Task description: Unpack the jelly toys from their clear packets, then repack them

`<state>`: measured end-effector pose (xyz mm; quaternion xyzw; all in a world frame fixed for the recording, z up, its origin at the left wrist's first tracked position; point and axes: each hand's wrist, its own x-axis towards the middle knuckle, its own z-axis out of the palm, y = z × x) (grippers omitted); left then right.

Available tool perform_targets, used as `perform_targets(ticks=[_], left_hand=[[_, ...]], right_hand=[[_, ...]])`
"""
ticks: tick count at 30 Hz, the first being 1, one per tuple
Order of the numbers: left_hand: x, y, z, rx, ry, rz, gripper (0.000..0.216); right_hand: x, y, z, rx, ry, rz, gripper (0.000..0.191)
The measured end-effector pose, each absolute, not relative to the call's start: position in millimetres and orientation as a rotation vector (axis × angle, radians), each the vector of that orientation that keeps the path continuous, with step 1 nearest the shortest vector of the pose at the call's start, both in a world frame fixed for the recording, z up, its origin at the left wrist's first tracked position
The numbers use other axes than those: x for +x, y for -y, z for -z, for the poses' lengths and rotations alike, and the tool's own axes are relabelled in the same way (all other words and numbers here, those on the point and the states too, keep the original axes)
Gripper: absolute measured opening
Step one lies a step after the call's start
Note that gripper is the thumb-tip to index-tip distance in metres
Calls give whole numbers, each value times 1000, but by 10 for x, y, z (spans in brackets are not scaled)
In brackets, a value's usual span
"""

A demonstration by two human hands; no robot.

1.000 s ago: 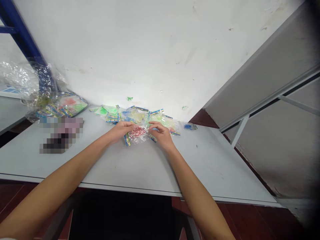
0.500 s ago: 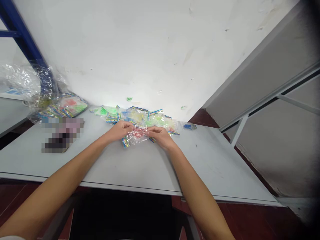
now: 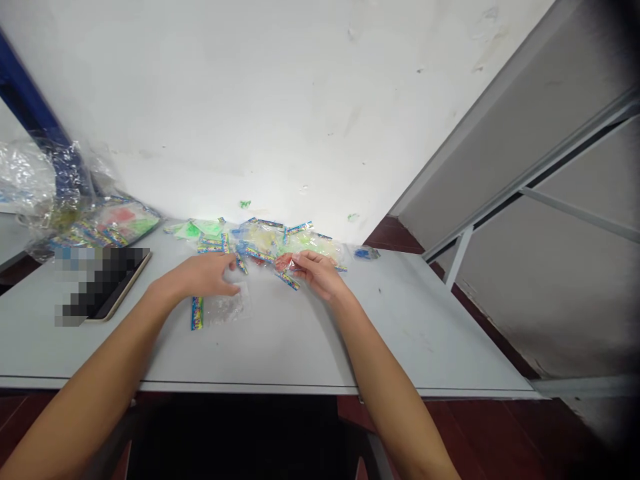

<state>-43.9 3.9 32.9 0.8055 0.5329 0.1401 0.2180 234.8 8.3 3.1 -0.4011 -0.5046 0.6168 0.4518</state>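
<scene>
My left hand [image 3: 213,275] hovers with thumb and fingers apart, just above a flat clear plastic bag [image 3: 227,308] with a colourful printed strip on its left edge. Whether the fingers touch the bag, I cannot tell. My right hand [image 3: 320,272] pinches a small clear packet with red contents [image 3: 285,262] between thumb and fingertips. Below the packet lies a printed strip [image 3: 288,281]; I cannot tell if it belongs to it. Behind both hands, similar bags [image 3: 265,237] with yellow, green, blue and red contents are heaped along the wall.
On the left of the grey table [image 3: 280,347] lies a phone [image 3: 123,290], partly blurred out. A big crinkled clear bag [image 3: 45,177] and more packets [image 3: 123,223] stand behind it. A small blue packet [image 3: 367,253] rests right of the heap. The white wall [image 3: 280,107] borders the back.
Both hands were together at the bag with red contents. My left hand has moved left and opened above the clear bag, while my right hand keeps hold of the red packet. The view has shifted.
</scene>
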Motion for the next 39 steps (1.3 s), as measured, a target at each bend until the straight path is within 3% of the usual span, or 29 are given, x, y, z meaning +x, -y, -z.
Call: perform_targets(ticks=[4,7,16,33,36,39], left_hand=[[-40,71,-249,2164,-1423,-1005,31],[202,130,-76,1986,-1161,-1151,25],[257,110,77,1428,-930,-1023,44],[112,-15,26,1039,-826,-962,34],[101,-32,36,1010,-892,-1016,34],[108,-33,37,985,-908,-1017,34]], right_hand=[[2263,-66,10,-953,1296,-1605,25],[2205,-69,49,-990,1242,-1626,25],[2082,-31,69,-936,1202,-1637,31],[2032,16,21,-980,1130,-1519,32],[2057,-13,39,-1073,1159,-1367,33],[2088,-31,46,-1118,1355,-993,38]])
